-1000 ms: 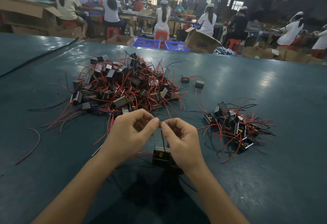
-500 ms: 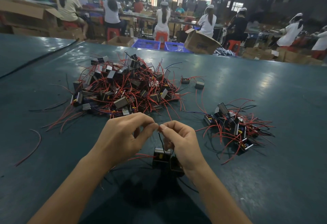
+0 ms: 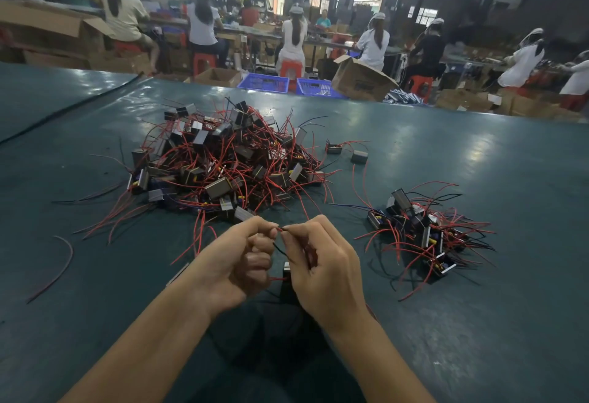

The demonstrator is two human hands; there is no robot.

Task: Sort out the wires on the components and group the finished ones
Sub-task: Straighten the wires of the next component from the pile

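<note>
While both hands meet at the near middle of the dark green surface (image 3: 478, 166), the left hand (image 3: 232, 265) has its fingers curled in and pinches the tip of a thin red wire (image 3: 279, 229) between thumb and forefinger. The right hand (image 3: 325, 272) pinches the same wire from the other side, so the fingertips of the 2 hands almost touch. A thin black wire (image 3: 280, 251) runs down between the hands, and just below it a small dark component (image 3: 286, 270) shows in the gap, mostly hidden behind the right hand; whether it rests on the surface or hangs from its wires cannot be told. Beyond the left hand lies a big pile (image 3: 223, 163) of the same dark blocks, tangled in red and black wires that trail out to the left. To the right, well apart from that pile, sits a small pile (image 3: 420, 227) of components with their wires spreading outward. 2 stray components (image 3: 333, 148) lie just beside the far right edge of the big pile. A loose red wire (image 3: 60, 262) curves alone near the left edge. Past the far side of the surface, people in white caps (image 3: 202, 23) sit on red stools (image 3: 202, 60) at long benches, with cardboard boxes (image 3: 360, 82) and blue baskets (image 3: 264, 82) on the floor behind them.
</note>
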